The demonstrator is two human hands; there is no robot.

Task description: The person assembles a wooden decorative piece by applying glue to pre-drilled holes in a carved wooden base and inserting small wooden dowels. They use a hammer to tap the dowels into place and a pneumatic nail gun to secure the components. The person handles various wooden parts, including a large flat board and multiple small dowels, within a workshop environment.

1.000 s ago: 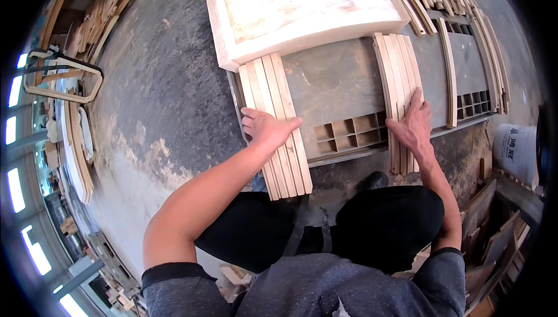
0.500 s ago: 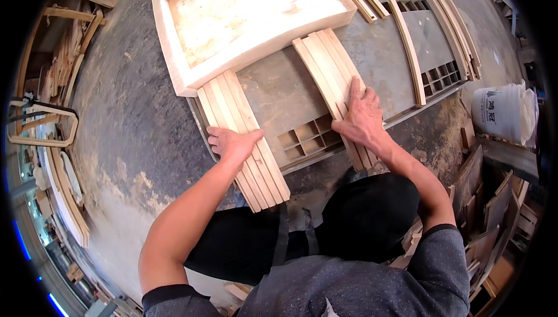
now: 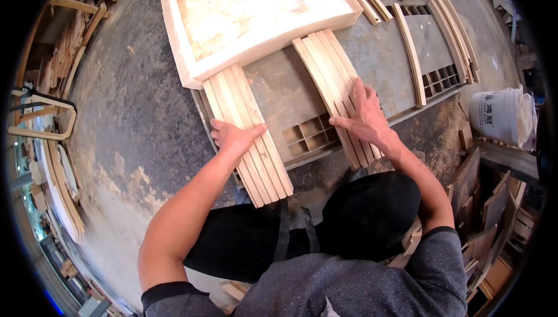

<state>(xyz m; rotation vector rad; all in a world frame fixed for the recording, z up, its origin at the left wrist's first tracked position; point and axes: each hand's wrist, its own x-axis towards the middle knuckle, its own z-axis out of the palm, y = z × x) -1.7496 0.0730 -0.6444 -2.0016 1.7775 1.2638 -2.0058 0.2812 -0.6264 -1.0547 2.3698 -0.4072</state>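
Observation:
Two bundles of curved pale wooden slats lie side by side on a grey board. My left hand (image 3: 232,136) rests flat on the left bundle of slats (image 3: 250,131), fingers spread over its middle. My right hand (image 3: 363,116) presses flat on the right bundle of slats (image 3: 334,78), fingers apart. Both bundles lean up against a shallow wooden tray frame (image 3: 256,20) at the far side. Between the bundles the grey board (image 3: 279,96) shows a gridded cutout (image 3: 311,132).
More curved slats (image 3: 418,3) lie at the upper right on the board. A white bucket (image 3: 500,116) stands at the right. Wood scraps and panels (image 3: 488,200) pile up lower right. Bent wooden frames (image 3: 40,119) lie left on the concrete floor (image 3: 116,113).
The view has shifted so the tray and slats sit lower and more to the right. Both hands stay flat on their bundles, the right hand a little further up its slats.

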